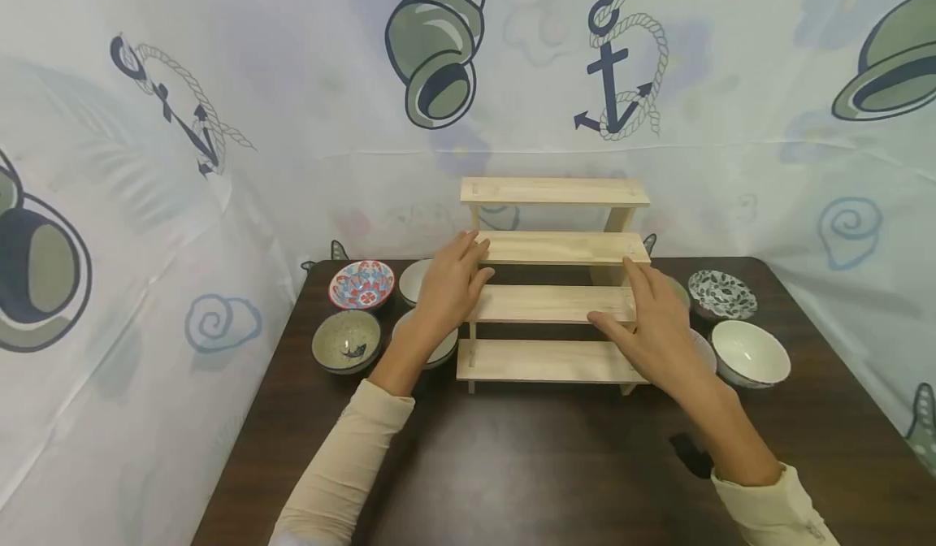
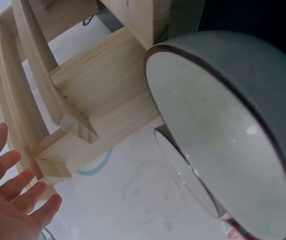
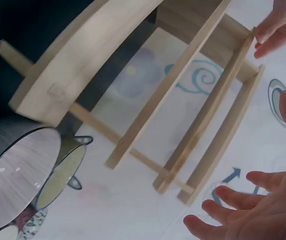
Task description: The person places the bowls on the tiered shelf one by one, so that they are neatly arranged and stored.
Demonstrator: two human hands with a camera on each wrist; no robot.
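Note:
A pale wooden stepped shelf rack with several tiers stands in the middle of the table. My left hand is at its left end, fingertips right at the second board from the top. Over the right end reaches my right hand, fingers extended and thumb spread above the third board. Neither hand holds anything. In the left wrist view, the left fingers are spread beside the boards. Loosely extended right fingers appear near the board ends in the right wrist view.
Left of the rack are a red-and-blue patterned bowl, a grey-green bowl and two pale bowls partly behind my arm. To the right are a leaf-patterned bowl, a white bowl and others partly hidden. Printed cloth hangs behind.

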